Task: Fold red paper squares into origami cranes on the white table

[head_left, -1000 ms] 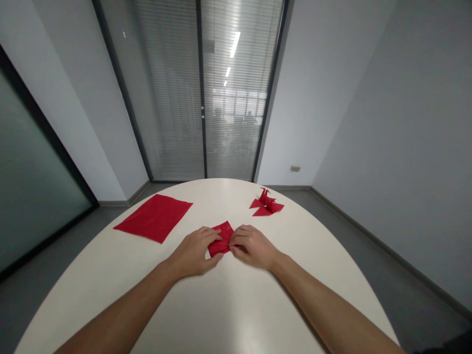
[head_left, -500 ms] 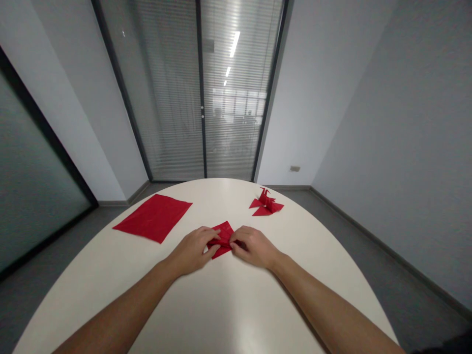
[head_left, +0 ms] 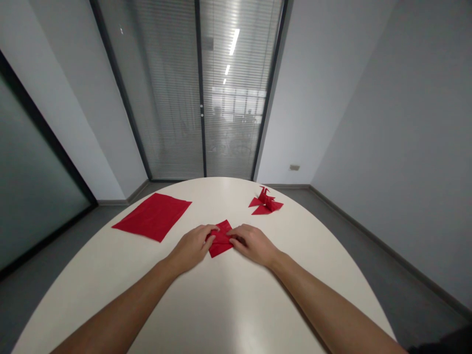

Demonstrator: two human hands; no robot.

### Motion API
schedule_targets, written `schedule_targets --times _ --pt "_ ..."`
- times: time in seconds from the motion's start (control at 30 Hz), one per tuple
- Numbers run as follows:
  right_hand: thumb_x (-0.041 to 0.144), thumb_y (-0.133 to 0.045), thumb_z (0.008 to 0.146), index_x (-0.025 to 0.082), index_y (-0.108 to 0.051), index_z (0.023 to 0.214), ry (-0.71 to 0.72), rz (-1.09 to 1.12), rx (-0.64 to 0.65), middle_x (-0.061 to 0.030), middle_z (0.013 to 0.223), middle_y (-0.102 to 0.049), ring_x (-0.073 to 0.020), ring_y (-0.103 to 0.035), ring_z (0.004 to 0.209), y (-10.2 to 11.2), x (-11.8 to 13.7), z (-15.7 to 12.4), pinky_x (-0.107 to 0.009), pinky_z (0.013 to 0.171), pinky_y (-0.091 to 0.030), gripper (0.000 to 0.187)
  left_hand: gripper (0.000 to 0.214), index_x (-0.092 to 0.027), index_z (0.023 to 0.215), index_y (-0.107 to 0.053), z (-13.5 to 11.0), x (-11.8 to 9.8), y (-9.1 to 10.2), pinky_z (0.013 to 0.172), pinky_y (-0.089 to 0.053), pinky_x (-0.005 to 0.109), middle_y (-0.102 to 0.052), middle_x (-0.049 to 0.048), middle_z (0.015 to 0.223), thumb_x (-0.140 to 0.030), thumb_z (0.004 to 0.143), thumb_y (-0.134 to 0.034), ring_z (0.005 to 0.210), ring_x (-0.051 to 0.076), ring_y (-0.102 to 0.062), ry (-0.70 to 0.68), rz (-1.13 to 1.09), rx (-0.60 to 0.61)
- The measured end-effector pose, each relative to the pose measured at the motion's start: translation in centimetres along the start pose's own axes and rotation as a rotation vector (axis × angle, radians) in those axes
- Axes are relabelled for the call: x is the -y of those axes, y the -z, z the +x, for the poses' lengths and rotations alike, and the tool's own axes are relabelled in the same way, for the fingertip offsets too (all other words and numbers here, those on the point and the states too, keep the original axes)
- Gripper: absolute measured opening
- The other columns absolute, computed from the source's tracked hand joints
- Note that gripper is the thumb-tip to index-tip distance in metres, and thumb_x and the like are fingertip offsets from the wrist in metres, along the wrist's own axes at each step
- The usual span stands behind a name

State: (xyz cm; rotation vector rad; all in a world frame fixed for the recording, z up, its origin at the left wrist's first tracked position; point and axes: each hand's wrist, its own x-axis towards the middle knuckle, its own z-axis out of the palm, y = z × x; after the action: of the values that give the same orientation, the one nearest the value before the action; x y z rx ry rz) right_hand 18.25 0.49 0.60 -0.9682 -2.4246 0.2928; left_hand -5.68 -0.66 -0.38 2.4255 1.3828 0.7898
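Observation:
A small folded piece of red paper (head_left: 222, 239) lies on the table between my hands, one crease running across it. My left hand (head_left: 193, 247) grips its left edge, the thumb and forefinger curled onto it with a gap between their tips. On the opposite side, my right hand (head_left: 254, 244) holds the right edge, its forefinger reaching onto the top and its thumb at the side. The other fingers of my right hand curl under and are partly hidden.
A flat square of red paper (head_left: 155, 216) lies at the table's left. An origami crane (head_left: 267, 202) in red stands at the far right, near the edge of the round white table (head_left: 206, 305). Behind are a glass partition with blinds (head_left: 169, 123) and grey walls.
My fingers have opened slightly and shifted off the middle of the folded paper, so more of its face shows. Its raised central fold now looks flatter.

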Motion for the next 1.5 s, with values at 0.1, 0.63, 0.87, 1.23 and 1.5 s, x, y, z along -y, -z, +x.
schedule_targets --times 0.1,0.63,0.87,1.23,1.5 --pt "0.021 -0.056 0.095 0.022 -0.066 0.118 0.010 0.008 -0.009 -0.0062 0.101 -0.072 -0.0194 -0.064 0.092 -0.2 -0.2 -0.1 -0.032 0.083 -0.050 0.025 0.032 -0.021 0.126 -0.058 0.0 0.0 -0.2 0.099 -0.049 0.040 -0.067 0.0092 0.122 -0.022 0.098 -0.045 0.112 0.023 -0.063 -0.008 -0.009 -0.010" --pt "0.018 -0.056 0.094 0.022 -0.068 0.117 0.006 0.090 -0.002 -0.0073 0.100 -0.071 -0.0203 -0.062 0.092 -0.3 -0.4 -0.2 -0.033 0.084 -0.049 0.026 0.031 -0.022 0.124 -0.063 -0.1 0.0 -0.3 0.095 -0.050 0.038 -0.069 0.0079 0.118 -0.023 0.097 -0.047 0.108 0.023 -0.063 -0.038 0.013 0.002" --pt "0.018 -0.058 0.091 0.021 -0.066 0.113 -0.057 0.195 0.007 -0.0051 0.090 -0.066 -0.0190 -0.060 0.084 -0.4 -0.7 -0.3 -0.031 0.078 -0.048 0.024 0.028 -0.021 0.120 -0.063 -0.2 0.0 -0.6 0.095 -0.050 0.038 -0.069 0.0083 0.116 -0.025 0.096 -0.049 0.107 0.023 -0.064 -0.019 0.032 -0.001" --pt "0.017 -0.058 0.089 0.020 -0.063 0.109 -0.128 0.224 -0.015 -0.0016 0.080 -0.063 -0.0174 -0.057 0.077 -0.6 -0.9 -0.4 -0.028 0.071 -0.045 0.021 0.026 -0.020 0.118 -0.062 -0.4 -0.1 -0.4 0.093 -0.050 0.037 -0.069 0.0079 0.115 -0.024 0.097 -0.048 0.106 0.023 -0.064 -0.003 0.043 0.005" --pt "0.022 -0.055 0.093 0.021 -0.064 0.107 -0.153 0.214 -0.071 -0.0020 0.082 -0.064 -0.0157 -0.056 0.071 -0.8 -1.2 -0.4 -0.028 0.068 -0.043 0.017 0.024 -0.020 0.114 -0.063 -0.4 0.0 -0.5 0.093 -0.050 0.037 -0.070 0.0077 0.114 -0.021 0.094 -0.050 0.105 0.023 -0.065 0.013 0.039 0.007"
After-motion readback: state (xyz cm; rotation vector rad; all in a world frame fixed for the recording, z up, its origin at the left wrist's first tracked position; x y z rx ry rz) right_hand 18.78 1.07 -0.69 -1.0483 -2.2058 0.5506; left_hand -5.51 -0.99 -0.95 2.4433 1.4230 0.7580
